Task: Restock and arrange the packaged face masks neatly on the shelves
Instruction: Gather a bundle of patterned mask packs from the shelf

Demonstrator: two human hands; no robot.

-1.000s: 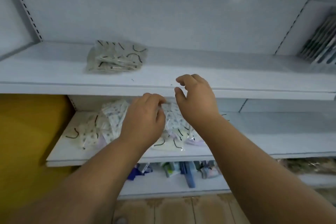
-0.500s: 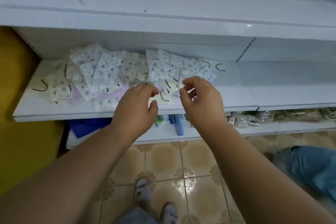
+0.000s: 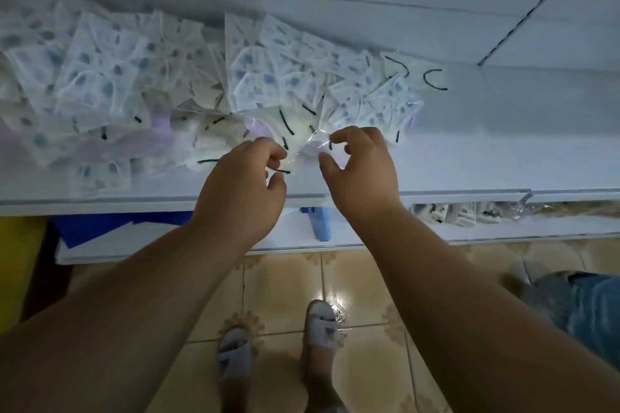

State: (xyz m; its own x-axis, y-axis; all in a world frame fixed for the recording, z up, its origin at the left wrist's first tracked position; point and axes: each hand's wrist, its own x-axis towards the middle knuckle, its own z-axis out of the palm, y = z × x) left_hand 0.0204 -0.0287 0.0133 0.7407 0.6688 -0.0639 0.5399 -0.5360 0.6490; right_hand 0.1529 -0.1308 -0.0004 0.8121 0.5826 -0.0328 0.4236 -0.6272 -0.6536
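The view has dropped since a second ago: the upper shelf with its single bag of masks has gone out of sight, and the middle shelf [image 3: 469, 157] now fills the top half of the picture, with the tiled floor [image 3: 285, 282] and the person's two slippered feet [image 3: 235, 352] below. Both hands have come down with it and now sit at the near edge of the pile of packaged masks [image 3: 188, 77].

The left hand [image 3: 241, 191] has its fingers curled, thumb and forefinger close together at a clear packet [image 3: 302, 147] lying at the near front of the pile; it seems to pinch the packet's left edge. The right hand [image 3: 360, 171] holds forefinger and thumb in a narrow hook around the packet's right edge, the forefinger tip touching the plastic; whether the thumb also touches cannot be told.

The pile spreads loosely from the far left of the shelf to about its middle, packets overlapping at all angles. A few black ear loops [image 3: 434, 79] lie at its right end. To the right of these the shelf is bare white as far as the upright joint. The shelf's front lip runs just under both wrists. Under it a lower shelf [image 3: 503, 228] holds blue items [image 3: 318, 221] and small packets at the right. A patch of blue denim [image 3: 583, 305] shows at the right edge.
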